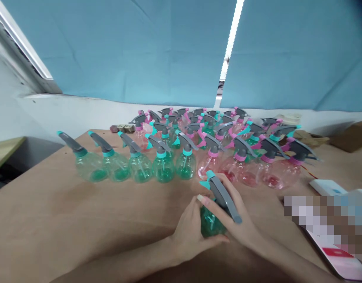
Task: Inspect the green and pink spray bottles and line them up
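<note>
Close in front of me is a green spray bottle [210, 220] with a grey and teal trigger head. My left hand [190, 223] is wrapped round the left side of its clear green body. My right hand [238, 220] grips it at the neck from the right, fingers on both sides of the grey head. Just beyond stands a row of spray bottles: green ones such as this bottle [164, 171] on the left, pink ones such as this bottle [277, 175] on the right. The base of the held bottle is partly hidden by my fingers.
More pink and green spray bottles [195, 127] crowd together behind the front row. Small blocks [122, 128] lie at the table's [65, 204] back left. A white box [328, 187] and a blurred-out item [331, 224] are at right, with a cardboard box [350, 135] farther back.
</note>
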Motion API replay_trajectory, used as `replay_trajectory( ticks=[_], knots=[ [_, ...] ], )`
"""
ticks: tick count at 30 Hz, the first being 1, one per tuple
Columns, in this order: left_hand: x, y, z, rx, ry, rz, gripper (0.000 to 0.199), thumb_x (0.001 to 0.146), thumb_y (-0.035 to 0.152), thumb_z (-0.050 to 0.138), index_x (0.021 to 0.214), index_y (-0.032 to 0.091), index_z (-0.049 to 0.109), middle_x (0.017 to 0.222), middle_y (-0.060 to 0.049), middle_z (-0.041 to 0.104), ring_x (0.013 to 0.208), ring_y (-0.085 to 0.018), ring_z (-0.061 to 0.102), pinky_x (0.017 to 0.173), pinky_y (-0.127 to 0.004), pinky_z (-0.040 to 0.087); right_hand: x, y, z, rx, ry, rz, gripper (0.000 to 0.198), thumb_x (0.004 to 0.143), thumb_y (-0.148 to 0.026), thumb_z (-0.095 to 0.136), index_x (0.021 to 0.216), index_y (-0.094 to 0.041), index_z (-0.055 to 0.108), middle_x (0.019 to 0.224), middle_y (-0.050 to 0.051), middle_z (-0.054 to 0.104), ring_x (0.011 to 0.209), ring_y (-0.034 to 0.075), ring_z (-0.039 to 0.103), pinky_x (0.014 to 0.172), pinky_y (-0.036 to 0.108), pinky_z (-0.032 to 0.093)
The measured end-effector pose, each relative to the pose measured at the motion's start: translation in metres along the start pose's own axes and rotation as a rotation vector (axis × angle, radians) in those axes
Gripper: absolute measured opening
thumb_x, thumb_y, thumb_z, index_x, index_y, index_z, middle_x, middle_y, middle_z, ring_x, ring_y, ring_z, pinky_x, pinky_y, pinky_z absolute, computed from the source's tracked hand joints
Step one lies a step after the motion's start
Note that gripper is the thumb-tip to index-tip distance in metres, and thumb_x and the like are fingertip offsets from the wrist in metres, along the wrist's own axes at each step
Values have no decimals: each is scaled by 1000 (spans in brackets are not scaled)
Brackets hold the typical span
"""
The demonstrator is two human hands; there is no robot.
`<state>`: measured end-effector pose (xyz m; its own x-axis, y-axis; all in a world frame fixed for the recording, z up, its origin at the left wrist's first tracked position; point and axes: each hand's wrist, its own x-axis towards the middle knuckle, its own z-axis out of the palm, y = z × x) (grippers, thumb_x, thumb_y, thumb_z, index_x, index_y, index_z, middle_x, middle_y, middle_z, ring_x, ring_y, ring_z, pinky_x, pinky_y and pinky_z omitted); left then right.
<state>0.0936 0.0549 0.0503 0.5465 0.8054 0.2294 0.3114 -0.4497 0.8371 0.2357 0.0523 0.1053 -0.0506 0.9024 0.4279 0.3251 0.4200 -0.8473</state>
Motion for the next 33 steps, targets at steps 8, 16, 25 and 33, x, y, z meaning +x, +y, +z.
replay_trajectory(
  ticks=[8, 16, 25, 33],
  knots=[
    [3, -16, -7, 90, -83, 31, 90, 67, 58, 74, 136, 19, 33, 142, -20, 43, 131, -38, 41, 107, -58, 34, 10, 10, 4, 33, 9, 8, 25, 85, -37, 61, 106, -27, 51, 89, 0, 59, 77, 18, 62, 72, 35, 55],
    [-4, -27, -42, 158, -148, -16, 92, 71, 44, 76, 145, 30, 23, 141, -14, 42, 130, -36, 41, 107, -57, 35, 16, 22, 2, 31, -79, 4, 51, 77, -40, 70, 118, -24, 43, 103, 5, 60, 90, 23, 63, 80, 42, 52],
    [-1, 19, -75, 99, 35, 13, 89, 74, 32, 69, 147, 33, 18, 153, -8, 25, 141, -32, 25, 115, -52, 25, 1, 32, 15, -190, -11, -115, 90, 63, -48, 77, 134, -20, 30, 128, 18, 46, 122, 37, 45, 97, 55, 42],
    [34, 50, -64, -177, -48, -72, 55, 77, 17, 64, 127, 26, 42, 132, -6, 53, 117, -25, 55, 95, -38, 49, -12, 24, 29, -127, -139, 98, 97, 64, -30, 69, 144, -21, 14, 118, 14, 63, 105, 35, 63, 83, 53, 52]
  ],
)
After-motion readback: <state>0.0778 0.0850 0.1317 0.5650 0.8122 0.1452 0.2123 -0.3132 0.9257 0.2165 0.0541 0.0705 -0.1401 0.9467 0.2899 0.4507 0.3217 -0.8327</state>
